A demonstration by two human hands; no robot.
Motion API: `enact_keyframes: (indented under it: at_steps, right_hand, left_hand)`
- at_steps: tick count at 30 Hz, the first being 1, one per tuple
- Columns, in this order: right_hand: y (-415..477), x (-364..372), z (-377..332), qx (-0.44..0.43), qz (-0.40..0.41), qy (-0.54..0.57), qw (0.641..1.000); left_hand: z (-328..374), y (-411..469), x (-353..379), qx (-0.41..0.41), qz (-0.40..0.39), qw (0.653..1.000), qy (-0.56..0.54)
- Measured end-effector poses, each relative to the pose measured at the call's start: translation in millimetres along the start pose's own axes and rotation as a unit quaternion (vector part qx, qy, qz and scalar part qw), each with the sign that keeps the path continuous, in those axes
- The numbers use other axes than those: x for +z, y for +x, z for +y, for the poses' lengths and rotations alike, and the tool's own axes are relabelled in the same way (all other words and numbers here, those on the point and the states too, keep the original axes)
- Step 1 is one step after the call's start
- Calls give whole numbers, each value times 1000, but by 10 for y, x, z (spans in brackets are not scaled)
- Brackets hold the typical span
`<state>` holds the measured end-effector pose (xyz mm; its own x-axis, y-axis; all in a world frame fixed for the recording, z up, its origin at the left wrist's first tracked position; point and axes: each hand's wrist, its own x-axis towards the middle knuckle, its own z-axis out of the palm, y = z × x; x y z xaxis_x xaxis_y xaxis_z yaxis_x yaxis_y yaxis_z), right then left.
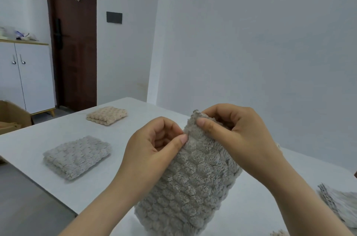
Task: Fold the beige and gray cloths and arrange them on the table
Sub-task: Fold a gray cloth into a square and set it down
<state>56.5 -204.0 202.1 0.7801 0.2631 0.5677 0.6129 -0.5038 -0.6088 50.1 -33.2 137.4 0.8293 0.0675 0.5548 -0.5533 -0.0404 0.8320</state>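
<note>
White tabletop [135,117] is seen across the lower half of the view, backed by pale walls. Above its near part a gray cloth [189,187] is held up, doubled over and hanging tilted, with its top corner raised; whether its lower end touches the table cannot be told. Its left upper edge is pinched between the thumb and curled fingers of the left hand [154,148], and its top corner is pinched by the thumb and fingers of the right hand [237,135], so both hands are closed on this one cloth.

Well to the left, a folded gray cloth [77,156] is laid flat on the table, and farther back a folded beige cloth [106,115] is laid apart from it. At the right edge, loose gray cloths [340,204] are partly cut off by the frame (how many is unclear).

Beyond the table, a dark brown door [75,42], a white cabinet [29,77] and a cardboard box [11,114] are seen at the left
</note>
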Motion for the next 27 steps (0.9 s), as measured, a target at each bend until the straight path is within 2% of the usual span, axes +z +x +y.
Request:
enact_keyframes:
  at_steps: [10,27]
  right_hand:
    - [43,-36,110,3,66,18,998]
    - [10,-84,246,12,87,18,996]
  left_hand:
    - [-154,-151,-96,-35,-29,998,32]
    - [-511,-441,-162,-102,-77,987,98]
